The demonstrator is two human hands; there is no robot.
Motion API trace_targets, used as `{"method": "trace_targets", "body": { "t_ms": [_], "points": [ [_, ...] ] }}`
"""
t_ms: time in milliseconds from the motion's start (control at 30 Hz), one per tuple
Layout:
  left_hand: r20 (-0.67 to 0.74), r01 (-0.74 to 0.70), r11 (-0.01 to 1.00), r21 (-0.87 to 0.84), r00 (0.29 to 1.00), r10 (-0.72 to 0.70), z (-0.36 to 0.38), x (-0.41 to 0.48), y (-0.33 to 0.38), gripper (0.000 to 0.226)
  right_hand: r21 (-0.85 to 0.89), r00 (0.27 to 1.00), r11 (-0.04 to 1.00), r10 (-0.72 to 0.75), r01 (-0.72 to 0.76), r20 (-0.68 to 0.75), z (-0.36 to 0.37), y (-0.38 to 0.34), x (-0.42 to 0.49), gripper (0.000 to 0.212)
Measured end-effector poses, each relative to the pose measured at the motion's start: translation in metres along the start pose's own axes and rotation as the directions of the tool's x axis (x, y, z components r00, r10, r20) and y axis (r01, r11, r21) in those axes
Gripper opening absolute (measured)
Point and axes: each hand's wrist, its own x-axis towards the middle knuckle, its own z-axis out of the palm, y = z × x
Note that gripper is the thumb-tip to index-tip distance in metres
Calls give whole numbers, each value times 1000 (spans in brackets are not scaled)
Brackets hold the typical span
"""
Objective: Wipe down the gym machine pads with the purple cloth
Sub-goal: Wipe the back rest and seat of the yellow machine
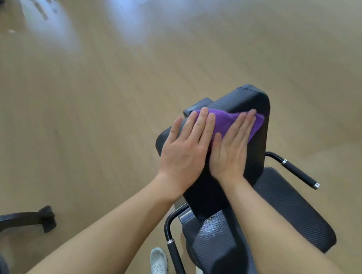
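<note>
A black back pad [250,100] of a gym machine rises in the middle right of the head view. A purple cloth [224,122] lies spread on its upper face. My left hand [185,149] lies flat with fingers together, pressing the cloth's left part and the pad's left edge. My right hand [232,149] lies flat beside it, pressing the cloth's right part. Most of the cloth is hidden under both palms. Below the back pad sits the black textured seat pad [287,206], with a damp-looking patch near the hinge.
Two black handles with chrome ends flank the seat: one at the right [299,173], one at the lower left [177,265]. A grey shoe [159,267] stands on the tan wood floor. Another machine's black foot [45,217] lies lower left; other equipment sits at the far corners.
</note>
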Motion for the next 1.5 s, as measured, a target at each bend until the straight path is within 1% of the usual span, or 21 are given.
{"method": "trace_targets", "body": {
  "t_ms": [67,200,300,400,467,567,600,667,767,867,933,1000,1067,1100,1133,1200,1233,1300,1367,1433,1500],
  "points": [
    [-5,-15,999,39,1000,15,1,-30,-8,49,-35,998,999,3,0,66,13,-12,-35,70],
    [122,-115,979,169,988,94,4,-104,-24,54,-65,983,994,-77,88,165,39,-29,-91,68],
    [199,-122,972,201,977,82,1,-118,-26,56,-58,987,997,-50,59,155,43,-32,-95,70],
    [198,-118,973,196,977,78,-9,-95,-16,59,-17,996,1000,-16,18,90,40,-30,-75,68],
    [159,-134,969,208,982,102,-8,-67,-11,55,34,998,998,49,-50,37,33,-25,-50,68],
    [98,-106,971,216,991,87,-7,-3,-5,54,212,989,967,147,-138,-31,13,-11,0,72],
    [109,-95,972,214,991,73,-8,21,-2,56,294,984,944,169,-147,-52,7,-5,17,72],
    [195,-111,969,222,979,67,-8,61,11,60,416,971,894,223,-166,-92,-2,10,47,73],
    [276,-167,963,212,955,105,-3,92,36,64,490,948,849,292,-198,-123,-5,28,75,74],
    [265,-192,968,163,953,145,5,89,44,62,492,932,831,349,-259,-99,1,38,74,70],
    [238,-230,961,153,952,190,7,75,38,60,447,923,831,384,-333,-26,9,37,59,67],
    [257,-307,935,176,932,257,10,51,29,59,380,911,837,411,-394,39,20,32,36,70],
    [289,-367,908,200,908,303,11,18,21,59,304,914,865,401,-400,62,33,28,7,75],
    [308,-379,902,207,900,308,12,2,17,59,289,920,875,384,-389,77,40,26,-8,72],
    [328,-379,901,211,896,300,11,-13,14,60,340,923,858,368,-384,112,43,24,-21,66],
    [362,-369,905,210,890,278,7,-31,11,60,509,918,765,353,-394,180,39,17,-37,68],
    [363,-363,908,211,891,272,3,-35,12,60,590,898,682,384,-433,215,35,14,-39,70],
    [330,-352,912,213,904,272,-6,-32,16,56,708,809,450,503,-545,304,22,3,-35,69],
    [272,-344,919,195,919,286,-14,-24,20,46,745,690,232,610,-626,390,15,-7,-19,68],
    [204,-355,924,144,924,323,-19,-16,18,34,763,604,99,678,-639,418,13,-14,-7,68],
    [93,-390,919,63,919,384,-24,-5,10,28,768,566,38,699,-640,437,13,-17,4,67]
  ]
}}
